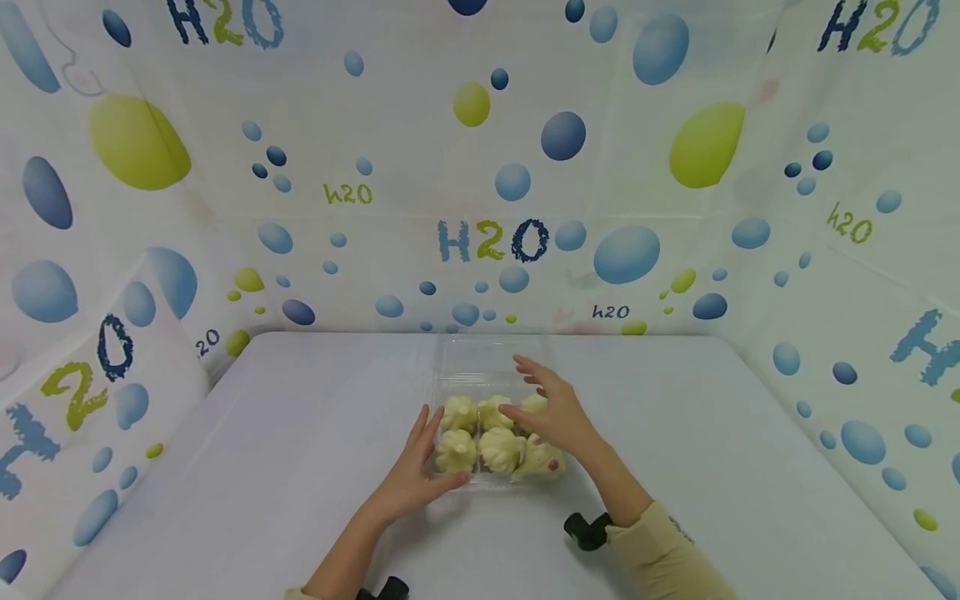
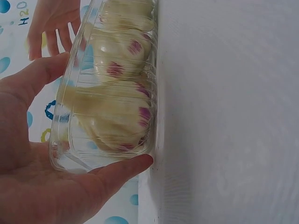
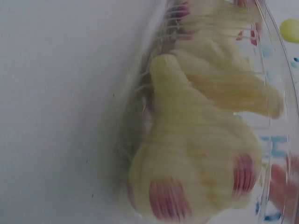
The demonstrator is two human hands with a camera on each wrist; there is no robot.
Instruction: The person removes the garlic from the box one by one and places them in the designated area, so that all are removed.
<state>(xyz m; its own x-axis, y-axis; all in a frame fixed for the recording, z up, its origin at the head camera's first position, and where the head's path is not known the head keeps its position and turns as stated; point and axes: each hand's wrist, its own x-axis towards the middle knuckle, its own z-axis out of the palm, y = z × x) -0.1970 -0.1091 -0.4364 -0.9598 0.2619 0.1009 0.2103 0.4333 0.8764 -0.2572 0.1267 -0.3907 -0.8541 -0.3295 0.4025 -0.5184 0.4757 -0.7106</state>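
A clear plastic clamshell box stands on the table, its transparent lid laid back at the far side. Several pale yellow garlic bulbs sit in two rows inside it; purple patches show on the bulbs in the left wrist view. My left hand touches the box's near left corner, fingers straight along the left side and thumb along the front. Over the right rear bulb my right hand is spread, holding nothing visible. The right wrist view shows a stemmed bulb through the wall.
The white table extends on both sides of the box. A printed cloth with blue and green drops hangs behind and at the sides. Dark wrist devices are at both forearms, close to the table.
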